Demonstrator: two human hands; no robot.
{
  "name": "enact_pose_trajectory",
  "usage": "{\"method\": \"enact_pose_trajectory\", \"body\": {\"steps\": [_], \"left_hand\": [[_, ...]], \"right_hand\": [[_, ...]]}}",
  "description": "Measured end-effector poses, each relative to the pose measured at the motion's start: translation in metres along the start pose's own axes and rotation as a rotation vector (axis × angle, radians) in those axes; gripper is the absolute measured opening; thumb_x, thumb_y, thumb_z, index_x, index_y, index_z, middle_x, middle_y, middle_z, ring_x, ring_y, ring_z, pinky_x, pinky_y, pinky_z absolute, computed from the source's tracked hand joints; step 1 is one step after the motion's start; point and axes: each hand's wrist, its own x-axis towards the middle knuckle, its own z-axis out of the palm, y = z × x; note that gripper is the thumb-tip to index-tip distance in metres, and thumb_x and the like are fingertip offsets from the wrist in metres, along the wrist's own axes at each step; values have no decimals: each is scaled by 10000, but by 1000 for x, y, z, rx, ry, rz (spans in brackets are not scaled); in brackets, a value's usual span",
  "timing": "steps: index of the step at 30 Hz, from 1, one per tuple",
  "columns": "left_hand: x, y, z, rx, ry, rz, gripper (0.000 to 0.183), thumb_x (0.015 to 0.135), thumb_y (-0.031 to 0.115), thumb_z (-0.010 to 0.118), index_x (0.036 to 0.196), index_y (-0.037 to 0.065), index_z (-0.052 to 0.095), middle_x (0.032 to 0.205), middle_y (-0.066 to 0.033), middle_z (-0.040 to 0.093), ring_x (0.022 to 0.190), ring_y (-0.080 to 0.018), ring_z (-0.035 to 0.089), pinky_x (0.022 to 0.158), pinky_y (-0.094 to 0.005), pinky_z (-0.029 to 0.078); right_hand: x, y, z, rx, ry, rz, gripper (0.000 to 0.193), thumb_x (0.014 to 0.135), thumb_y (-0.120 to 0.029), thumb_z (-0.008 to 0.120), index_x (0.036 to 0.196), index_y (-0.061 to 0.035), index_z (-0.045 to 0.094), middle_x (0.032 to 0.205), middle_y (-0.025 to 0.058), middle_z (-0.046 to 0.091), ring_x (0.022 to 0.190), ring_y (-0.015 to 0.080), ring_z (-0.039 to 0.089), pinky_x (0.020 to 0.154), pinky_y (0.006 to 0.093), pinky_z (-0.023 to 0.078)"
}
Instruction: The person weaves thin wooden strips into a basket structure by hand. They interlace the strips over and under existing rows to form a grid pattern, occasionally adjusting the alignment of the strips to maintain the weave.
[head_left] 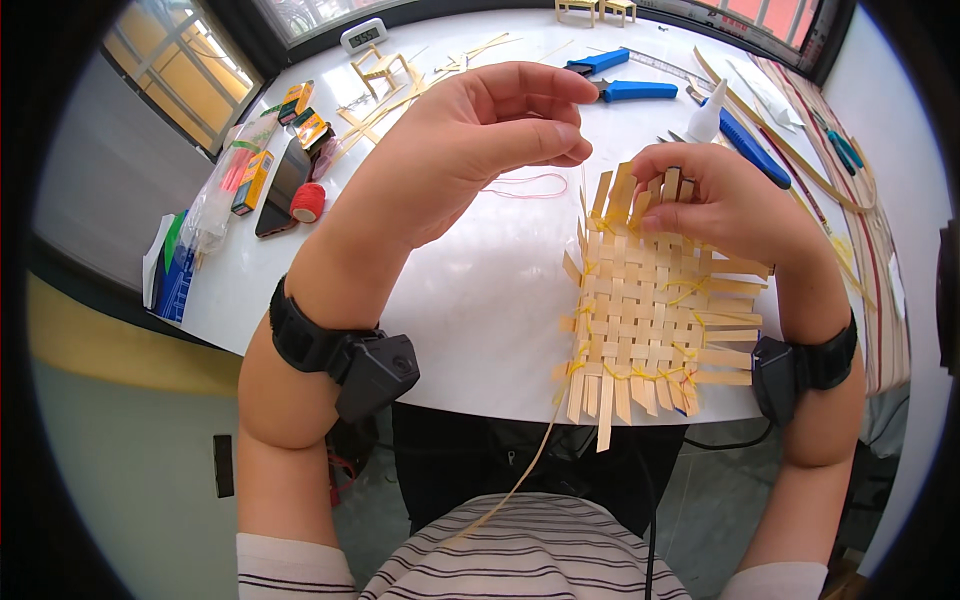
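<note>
A woven mat of pale bamboo strips, loose strip ends sticking out along its sides, is held tilted over the table's front edge. At its far edge my right hand is closed, thumb in front and fingers behind the upright strip ends. Yellow ties show along the mat's edges. To the left and higher, my left hand is raised with fingers curled and thumb drawn in against them. A faint thin line shows below its fingertips; what the pinch holds is too fine to make out. One long strip hangs from the mat toward my lap.
Beyond my hands lie blue-handled pliers, a white nozzle bottle and a loop of red thread. Leftward are a red thread spool, a phone, small boxes and a miniature chair. Green-handled pliers lie right.
</note>
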Motion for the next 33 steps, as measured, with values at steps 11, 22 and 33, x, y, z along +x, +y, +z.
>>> {"method": "enact_pose_trajectory", "body": {"steps": [11,22,33], "left_hand": [[1,2,12,470,-45,-223,324,997,198,683,1244,-7,636,999,-45,690,910,-112,699,867,-270,582],[12,-35,5,265,-8,-308,566,972,241,727,1414,-58,538,1083,-122,745,935,-151,721,826,-296,600],[14,-38,16,163,43,-281,508,946,172,742,1355,-83,580,1031,-125,748,884,-159,719,838,-294,603]], "right_hand": [[-1,5,-2,11,11,-77,379,865,-84,767,1215,12,661,1029,80,709,946,148,648,878,303,529],[1,-5,-1,-98,-49,-54,351,891,-21,764,1220,10,647,1086,47,671,997,106,628,903,272,533],[0,-4,5,-321,243,-323,267,908,-212,763,1065,1,730,876,128,729,815,229,702,769,333,557]]}}
